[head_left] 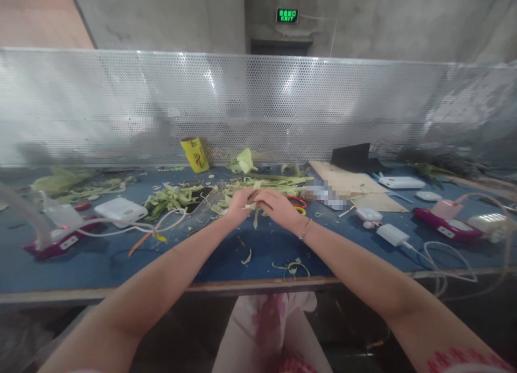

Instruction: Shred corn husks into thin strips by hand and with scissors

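Observation:
My left hand (241, 202) and my right hand (278, 206) meet over the middle of the blue table, fingers closed together on a pale green vegetable piece (256, 218). Its ends poke out between and below my fingers; the rest is hidden. Beyond my hands lie long green stalks (278, 180) and a larger curled leaf (245, 160). Left of my left hand sits a pile of cut greens (172, 199). Red and yellow loops (299, 205), seemingly handles, show beside my right hand. Thin peelings (297, 267) lie near the front edge.
A perforated metal screen (258, 104) stands behind the table. A yellow tube (196, 155) leans near it. Cables run from purple power strips (60, 241) at both sides. A white box (121, 210) lies left, cardboard (343, 179) and a white charger (391, 234) right.

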A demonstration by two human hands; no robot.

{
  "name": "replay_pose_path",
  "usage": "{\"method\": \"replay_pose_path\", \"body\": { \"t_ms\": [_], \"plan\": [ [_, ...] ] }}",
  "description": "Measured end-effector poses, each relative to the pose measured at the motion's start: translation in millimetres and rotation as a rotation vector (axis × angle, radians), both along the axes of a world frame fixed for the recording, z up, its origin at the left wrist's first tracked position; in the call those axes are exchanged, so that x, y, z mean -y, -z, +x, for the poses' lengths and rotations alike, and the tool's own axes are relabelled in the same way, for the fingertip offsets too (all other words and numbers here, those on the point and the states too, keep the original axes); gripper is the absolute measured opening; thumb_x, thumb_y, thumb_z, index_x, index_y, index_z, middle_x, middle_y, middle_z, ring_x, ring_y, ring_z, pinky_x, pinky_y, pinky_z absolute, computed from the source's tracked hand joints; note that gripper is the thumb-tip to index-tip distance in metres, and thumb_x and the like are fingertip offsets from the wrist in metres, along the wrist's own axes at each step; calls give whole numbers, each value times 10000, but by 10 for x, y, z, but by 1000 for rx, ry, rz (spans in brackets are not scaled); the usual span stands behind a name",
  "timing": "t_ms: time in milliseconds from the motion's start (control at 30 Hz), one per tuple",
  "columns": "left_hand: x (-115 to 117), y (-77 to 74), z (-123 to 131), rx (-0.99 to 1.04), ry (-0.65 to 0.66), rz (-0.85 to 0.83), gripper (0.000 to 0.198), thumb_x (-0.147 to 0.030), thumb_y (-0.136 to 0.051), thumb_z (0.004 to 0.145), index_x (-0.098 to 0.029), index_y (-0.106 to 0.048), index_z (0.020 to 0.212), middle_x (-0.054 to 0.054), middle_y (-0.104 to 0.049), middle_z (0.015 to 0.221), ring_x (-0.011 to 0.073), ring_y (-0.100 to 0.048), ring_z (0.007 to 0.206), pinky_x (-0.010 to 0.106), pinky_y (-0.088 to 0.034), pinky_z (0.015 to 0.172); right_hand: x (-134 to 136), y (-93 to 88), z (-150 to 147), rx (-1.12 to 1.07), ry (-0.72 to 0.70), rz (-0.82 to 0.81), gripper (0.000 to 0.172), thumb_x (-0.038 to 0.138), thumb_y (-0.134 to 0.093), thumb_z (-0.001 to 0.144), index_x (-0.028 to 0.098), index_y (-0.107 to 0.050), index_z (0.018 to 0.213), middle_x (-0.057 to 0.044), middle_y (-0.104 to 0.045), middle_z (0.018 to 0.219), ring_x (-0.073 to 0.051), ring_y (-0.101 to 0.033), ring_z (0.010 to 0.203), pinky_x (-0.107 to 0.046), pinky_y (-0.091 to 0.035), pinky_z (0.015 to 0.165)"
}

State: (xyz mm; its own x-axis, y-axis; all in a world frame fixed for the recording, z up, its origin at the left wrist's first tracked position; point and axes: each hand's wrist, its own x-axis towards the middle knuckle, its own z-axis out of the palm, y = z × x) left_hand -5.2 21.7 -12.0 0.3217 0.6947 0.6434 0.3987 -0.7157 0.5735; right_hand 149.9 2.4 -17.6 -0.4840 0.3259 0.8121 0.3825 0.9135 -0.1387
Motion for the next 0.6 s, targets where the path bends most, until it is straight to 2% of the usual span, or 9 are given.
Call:
{"method": "replay_pose_path", "body": {
  "t_ms": [67,167,233,300,400,467,533,600],
  "plan": [
    [3,-19,-17,-101,37,15,180,-244,-498,760,-141,-555,623,-1,-553,604,124,-492,610,231,-364,572,17,5,8,-58,45,-42,93,226,-529,844,195,-541,930,-70,-531,937,-188,-540,898,-371,-482,825],
    [0,-39,-25,-187,82,6,215,-257,-439,807,-140,-580,694,11,-580,653,126,-515,634,237,-383,595,45,-17,37,-132,137,-120,394,243,-624,771,209,-492,1142,-118,-436,1139,-181,-554,859,-385,-515,777],
    [-13,-33,-26,-220,122,-1,190,-248,-454,794,-141,-594,722,17,-595,677,130,-532,657,240,-400,616,45,-44,63,-94,153,-137,496,242,-639,758,240,-457,1220,-128,-371,1231,-167,-558,834,-398,-517,783],
    [-23,-17,-25,-224,138,-14,146,-223,-480,760,-142,-594,719,18,-602,686,136,-542,677,242,-412,628,25,-66,86,-5,104,-106,386,234,-624,775,237,-515,1145,-110,-414,1202,-170,-554,864,-401,-500,826],
    [-22,6,-22,-188,100,-72,76,-165,-500,691,-137,-570,690,7,-579,653,126,-527,640,231,-410,585,-23,-71,107,68,29,-56,97,246,-594,809,196,-569,888,-64,-529,960,-182,-537,905,-378,-472,846],
    [-14,14,-18,-138,89,-156,69,-146,-506,660,-133,-562,698,-9,-549,616,106,-499,571,218,-400,531,-48,-60,111,51,37,-44,95,269,-588,817,186,-547,797,-45,-527,856,-181,-528,885,-362,-466,827],
    [-10,16,-9,-61,109,-237,112,-142,-512,648,-130,-573,741,-13,-554,624,96,-500,546,214,-411,508,-58,-48,111,31,48,-33,89,264,-570,829,182,-547,804,-50,-520,879,-175,-521,887,-351,-460,824],
    [-9,15,9,28,136,-277,188,-130,-535,623,-132,-591,802,3,-598,704,110,-550,613,223,-452,544,-59,-41,109,43,36,-18,52,230,-536,848,186,-564,846,-61,-511,935,-172,-514,919,-344,-453,835]
  ]
}}
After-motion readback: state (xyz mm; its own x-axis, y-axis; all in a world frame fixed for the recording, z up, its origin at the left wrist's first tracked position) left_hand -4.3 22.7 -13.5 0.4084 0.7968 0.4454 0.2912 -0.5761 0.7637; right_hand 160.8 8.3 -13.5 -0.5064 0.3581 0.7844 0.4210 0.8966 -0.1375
